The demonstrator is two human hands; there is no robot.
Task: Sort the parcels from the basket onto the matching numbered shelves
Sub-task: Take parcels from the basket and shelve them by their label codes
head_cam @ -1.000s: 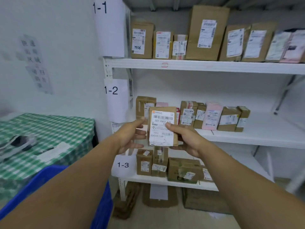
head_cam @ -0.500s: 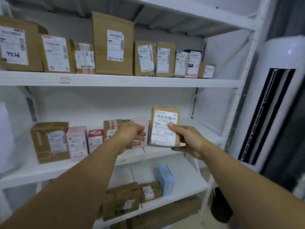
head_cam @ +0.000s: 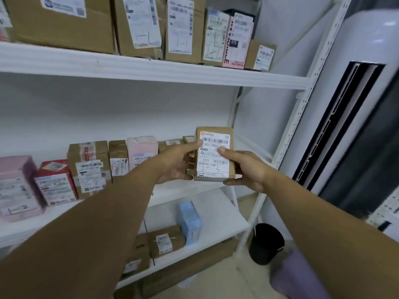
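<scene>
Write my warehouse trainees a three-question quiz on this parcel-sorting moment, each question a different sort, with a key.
1. True or false: only the right hand holds the brown parcel.
2. The light blue box stands on: A the top shelf, B the middle shelf, C the lowest shelf.
3. Fill in: the handwritten mark on the pink parcel at far left reads ___.
Key: 1 false, the left hand grips it too; 2 C; 3 1-2.

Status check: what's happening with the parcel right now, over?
Left hand, right hand: both gripping the brown parcel. Parcel upright, label toward the camera, at the middle shelf's right end. Shelved parcels just behind and left.
</scene>
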